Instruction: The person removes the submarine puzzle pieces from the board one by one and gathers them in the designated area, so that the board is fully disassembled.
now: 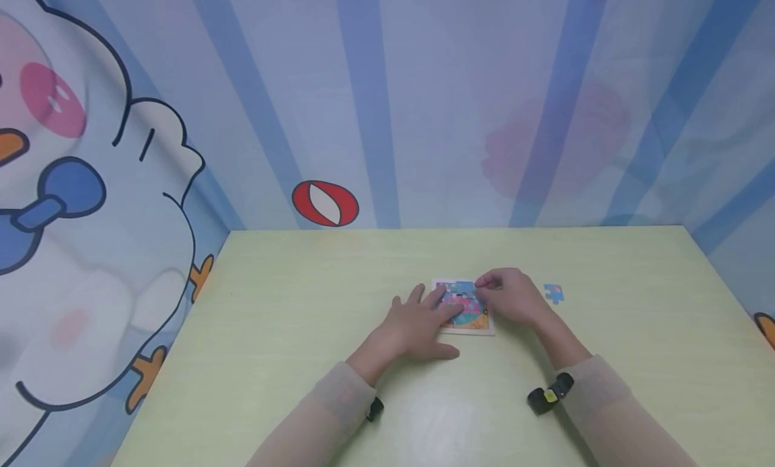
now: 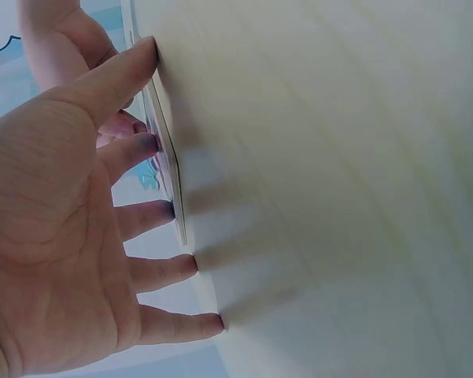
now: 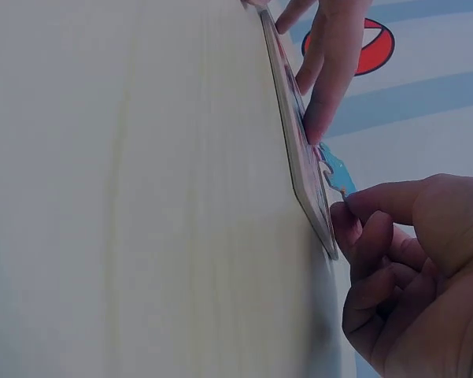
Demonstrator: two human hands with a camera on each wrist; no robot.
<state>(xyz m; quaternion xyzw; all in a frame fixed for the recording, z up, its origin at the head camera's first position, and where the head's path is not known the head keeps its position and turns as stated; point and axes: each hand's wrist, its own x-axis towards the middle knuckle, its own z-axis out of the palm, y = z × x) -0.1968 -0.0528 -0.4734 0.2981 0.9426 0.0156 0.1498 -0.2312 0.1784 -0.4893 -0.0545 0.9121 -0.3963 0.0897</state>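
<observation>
A small jigsaw puzzle (image 1: pixel 465 332) in a pale tray with a pink, blue and orange picture lies flat on the table. My left hand (image 1: pixel 416 327) is spread over its left side, fingers straight. Two of its fingertips rest on the picture, while others touch the table beside it, as the left wrist view shows. At the puzzle's upper right corner, my right hand (image 1: pixel 510 296) pinches a blue puzzle piece (image 3: pixel 336 168) between thumb and index finger. That piece stands tilted up from the tray in the right wrist view. The remaining right fingers are curled in.
Just right of my right hand, a loose blue puzzle piece (image 1: pixel 554 293) lies on the pale yellow table (image 1: pixel 303 285). Behind the table hangs a blue striped cloth (image 1: pixel 436 117) with cartoon prints. A black wrist strap (image 1: pixel 549 393) sits at my right sleeve.
</observation>
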